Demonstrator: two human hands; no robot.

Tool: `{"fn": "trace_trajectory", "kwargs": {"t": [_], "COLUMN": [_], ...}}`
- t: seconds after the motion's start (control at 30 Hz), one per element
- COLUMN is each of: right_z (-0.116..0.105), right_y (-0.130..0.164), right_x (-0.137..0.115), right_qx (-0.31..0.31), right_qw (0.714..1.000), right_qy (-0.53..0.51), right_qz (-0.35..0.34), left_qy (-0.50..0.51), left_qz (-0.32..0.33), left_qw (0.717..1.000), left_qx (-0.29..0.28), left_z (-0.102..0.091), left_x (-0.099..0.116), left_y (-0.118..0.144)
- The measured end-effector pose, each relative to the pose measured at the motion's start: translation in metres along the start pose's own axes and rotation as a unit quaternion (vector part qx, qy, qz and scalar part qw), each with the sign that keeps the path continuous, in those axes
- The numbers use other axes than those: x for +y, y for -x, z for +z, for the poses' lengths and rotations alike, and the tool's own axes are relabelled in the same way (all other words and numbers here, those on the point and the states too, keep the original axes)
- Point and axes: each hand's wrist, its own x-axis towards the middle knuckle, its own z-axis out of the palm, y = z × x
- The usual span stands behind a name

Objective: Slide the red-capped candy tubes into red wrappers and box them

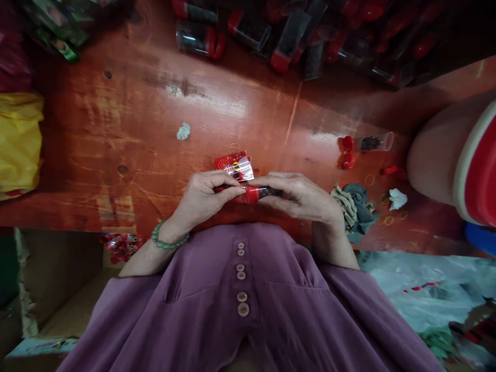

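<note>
A small red-capped tube (pixel 256 194) is held crosswise just above the near edge of the wooden table (pixel 127 124), right in front of the purple buttoned garment (pixel 240 299). The left hand (pixel 203 199) is curled round the tube's left end, fingers closed, thumb laid along the top. The right hand (pixel 300 196) is wrapped over the dark, clear end, fingers bent down over it; grip looks firm on both sides. A green bead bracelet (pixel 168 240) is worn on the left wrist.

Just behind the hands, a red printed label pack in clear wrap (pixel 234 165) is lying flat on the table, partly hidden by the fingers. Further right, an open clear tube w/ dark contents (pixel 375 142) is lying on its side, w/ two red caps (pixel 347 152) just beside its closed end. A crumpled grey-green rag (pixel 354 209) is seen near the right wrist, rubber bands (pixel 370 180) scattered around it. At the far edge, a heap of more red-capped tubes (pixel 279 36) is piled up. A yellow bag (pixel 19 139) is at the left edge. A red and white basin (pixel 476 165) is cut off at the right.
</note>
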Motion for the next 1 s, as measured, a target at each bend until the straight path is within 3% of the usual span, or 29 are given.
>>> {"fn": "trace_trajectory", "kwargs": {"t": [0.17,0.57,0.73,0.9,1.0], "right_z": [0.002,0.003,0.004,0.009,0.013], "right_y": [-0.006,-0.008,-0.006,-0.004,-0.004], "right_x": [0.008,0.005,0.003,0.002,0.001], "right_qx": [-0.026,0.025,0.034,0.066,0.069], "right_qw": [0.997,0.99,0.989,0.972,0.973], "right_qy": [-0.072,-0.123,-0.121,-0.197,-0.191], "right_qz": [0.002,0.059,0.076,0.11,0.106], "left_qy": [0.008,0.111,0.166,0.237,0.25], "left_qz": [-0.054,-0.204,-0.254,-0.251,-0.26], "left_qw": [0.998,0.967,0.946,0.934,0.929], "left_qx": [-0.021,-0.105,-0.115,-0.096,-0.082], "left_z": [-0.004,-0.001,-0.002,-0.004,-0.004], "left_x": [0.007,0.015,0.018,0.015,0.015], "left_y": [-0.002,-0.007,-0.009,-0.002,0.001]}}
